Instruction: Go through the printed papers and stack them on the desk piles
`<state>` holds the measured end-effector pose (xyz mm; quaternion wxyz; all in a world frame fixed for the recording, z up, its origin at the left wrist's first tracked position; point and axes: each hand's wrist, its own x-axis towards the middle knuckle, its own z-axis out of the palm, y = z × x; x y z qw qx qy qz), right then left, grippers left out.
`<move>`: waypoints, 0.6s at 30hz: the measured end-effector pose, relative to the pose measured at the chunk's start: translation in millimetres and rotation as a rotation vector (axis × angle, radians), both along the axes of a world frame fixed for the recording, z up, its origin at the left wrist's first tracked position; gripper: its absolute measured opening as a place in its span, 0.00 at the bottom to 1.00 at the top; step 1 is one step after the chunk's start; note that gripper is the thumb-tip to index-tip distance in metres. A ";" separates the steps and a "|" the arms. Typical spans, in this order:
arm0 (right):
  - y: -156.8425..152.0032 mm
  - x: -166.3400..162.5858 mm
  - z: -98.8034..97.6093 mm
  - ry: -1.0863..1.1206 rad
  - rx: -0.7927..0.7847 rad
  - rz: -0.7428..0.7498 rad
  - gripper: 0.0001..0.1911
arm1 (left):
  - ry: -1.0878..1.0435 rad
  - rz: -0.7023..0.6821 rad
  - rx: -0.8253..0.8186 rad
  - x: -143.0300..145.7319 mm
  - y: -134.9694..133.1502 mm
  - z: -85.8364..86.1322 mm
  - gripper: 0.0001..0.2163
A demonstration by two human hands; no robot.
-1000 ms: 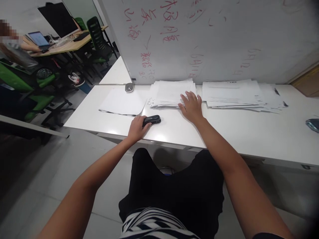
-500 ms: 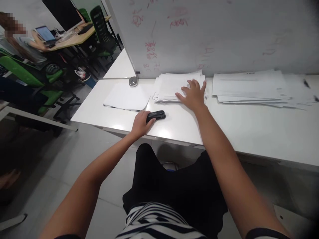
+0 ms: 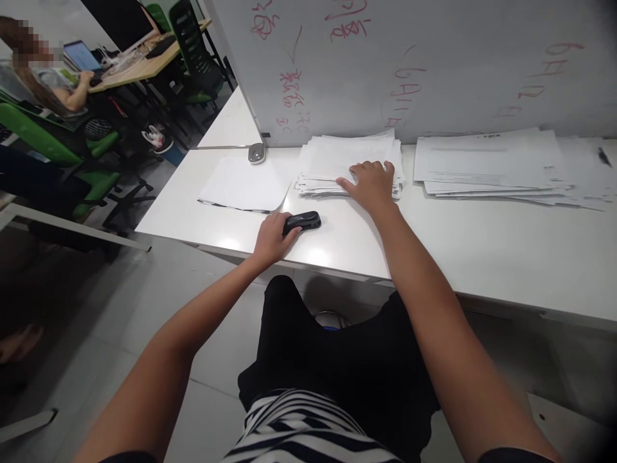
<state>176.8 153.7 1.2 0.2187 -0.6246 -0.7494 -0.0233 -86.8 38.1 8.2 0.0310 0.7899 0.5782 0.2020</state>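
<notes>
My left hand point(image 3: 274, 236) is wrapped round the rear end of a black stapler point(image 3: 304, 222), which lies on the white table point(image 3: 347, 241) near its front edge. Over the front right part of a thick paper stack point(image 3: 337, 154) rests my right hand point(image 3: 372, 183), its fingers spread and slightly bent on the top sheet. Left of that stack, a few white sheets point(image 3: 243, 183) with a dark strip along their front edge lie just beyond my left hand. One corner of them curls up close to the stapler.
A second, spread-out paper stack point(image 3: 491, 164) lies to the right. Behind the table stands a whiteboard point(image 3: 448, 58) with red writing. A small grey-and-white device point(image 3: 257, 153) sits at the back left. Farther left, a person point(image 3: 58, 83) sits at a wooden desk point(image 3: 139, 67).
My right hand has come down slightly toward me on the stack, and its fingers are less stretched. My left hand stays on the stapler. The view has shifted a little.
</notes>
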 end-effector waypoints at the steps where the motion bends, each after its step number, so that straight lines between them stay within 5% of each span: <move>1: -0.2 0.0 0.1 -0.007 0.006 -0.002 0.28 | -0.004 -0.002 -0.001 0.1 0.0 0.2 0.13; 18: -7.7 -4.4 -2.6 -0.004 0.075 0.043 0.25 | -0.014 -0.006 -0.015 0.4 -0.5 1.6 0.13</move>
